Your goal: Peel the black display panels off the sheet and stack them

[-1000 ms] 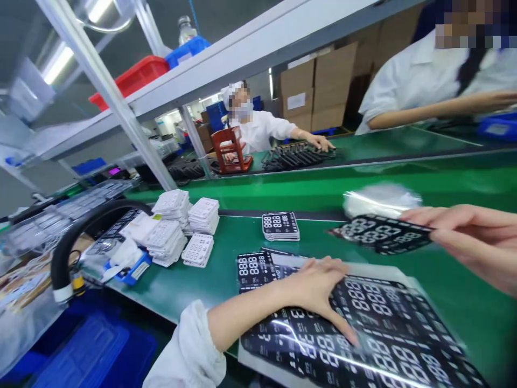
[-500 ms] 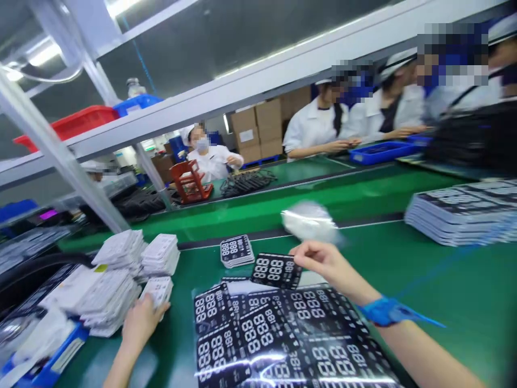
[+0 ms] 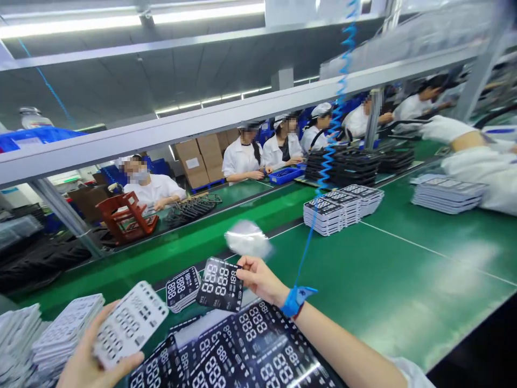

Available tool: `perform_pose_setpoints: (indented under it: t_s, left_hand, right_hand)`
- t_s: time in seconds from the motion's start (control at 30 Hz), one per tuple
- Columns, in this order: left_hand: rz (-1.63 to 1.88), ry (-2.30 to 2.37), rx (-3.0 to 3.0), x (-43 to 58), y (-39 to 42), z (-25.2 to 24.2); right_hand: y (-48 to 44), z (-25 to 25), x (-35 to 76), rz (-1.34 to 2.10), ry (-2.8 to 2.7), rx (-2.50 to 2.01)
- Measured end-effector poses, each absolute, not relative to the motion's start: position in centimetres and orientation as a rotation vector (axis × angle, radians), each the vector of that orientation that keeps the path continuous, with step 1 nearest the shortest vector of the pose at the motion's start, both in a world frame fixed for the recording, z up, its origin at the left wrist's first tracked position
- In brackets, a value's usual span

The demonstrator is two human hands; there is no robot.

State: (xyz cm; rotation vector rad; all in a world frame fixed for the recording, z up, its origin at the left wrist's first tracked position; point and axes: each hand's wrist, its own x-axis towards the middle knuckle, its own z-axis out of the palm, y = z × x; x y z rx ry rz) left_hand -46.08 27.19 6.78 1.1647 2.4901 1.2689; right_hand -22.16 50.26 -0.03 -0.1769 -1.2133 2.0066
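In my left hand [image 3: 95, 350] is a white display panel [image 3: 131, 323] with digit-shaped cut-outs, gripped by its edges and tilted. My right hand [image 3: 260, 277] pinches a black printed film [image 3: 220, 284] with pale digits by its right edge. A blue wrist strap [image 3: 298, 302] with a coiled cord is on my right wrist. Below both hands lie glossy sheets of black printed films [image 3: 242, 355], overlapping one another. A small stack of black-faced panels [image 3: 183, 289] stands just left of the held film. White panels in stacks [image 3: 67, 334] stand beside my left hand.
Finished-looking stacks of panels [image 3: 343, 207] stand farther right on the green bench [image 3: 404, 269]. A clear plastic bag [image 3: 248, 238] lies behind my right hand. The blue coiled cord [image 3: 333, 118] hangs across the view. Co-workers sit across the line; a white sleeve [image 3: 472, 161] reaches in at right.
My left hand has lifted a white panel from beside the stacks and brought it up near the film. My right hand still holds the black film. The view has swung right.
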Motion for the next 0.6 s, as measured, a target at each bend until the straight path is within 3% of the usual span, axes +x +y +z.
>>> perform_pose_setpoints:
  t_s: [0.1,0.27,0.6]
  left_hand:
    - [1.615,1.987,1.097,-40.4,31.7,7.7]
    - [1.566,1.431,0.689,-35.7,37.0,5.6]
    - [1.294,0.984,0.337,-33.8,39.1,1.5]
  right_hand:
    - [50.5,-0.7,-22.2,2.058,-1.167,-0.146]
    - [50.1,-1.2,-22.3,2.136,-1.149,-0.112]
    - [49.1,-0.6,-22.0,2.142,-1.107,-0.22]
